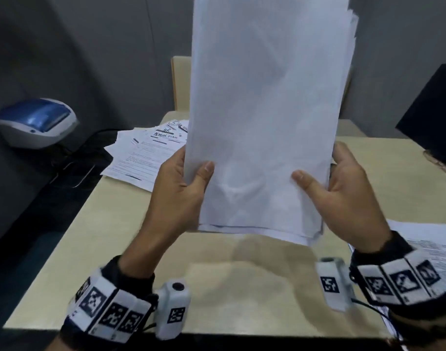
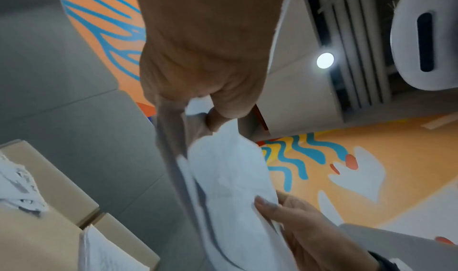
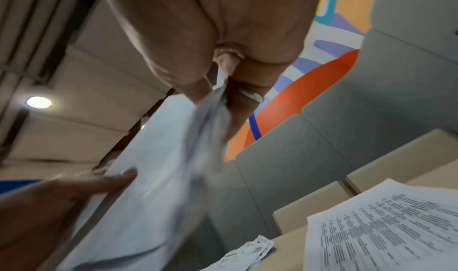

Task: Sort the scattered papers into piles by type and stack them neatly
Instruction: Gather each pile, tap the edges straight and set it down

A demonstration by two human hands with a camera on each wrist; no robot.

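Note:
I hold a thick sheaf of white papers (image 1: 265, 117) upright above the beige table (image 1: 130, 239), blank backs toward me. My left hand (image 1: 181, 181) grips its left edge, thumb on the front and fingers behind. My right hand (image 1: 343, 183) grips the right edge the same way. The sheaf's bottom edge hangs just above the tabletop, its sheets slightly uneven. In the left wrist view the sheaf (image 2: 230, 177) is pinched by the left hand (image 2: 208, 106). In the right wrist view the right hand (image 3: 223, 75) pinches the sheaf (image 3: 158, 177).
A fanned pile of printed forms (image 1: 145, 150) lies at the table's far left. Another printed stack (image 1: 429, 247) lies at the near right, also in the right wrist view (image 3: 386, 228) beside small slips (image 3: 247, 253). A blue-and-white printer (image 1: 34, 122) sits at the left, a black object (image 1: 432, 107) at the far right.

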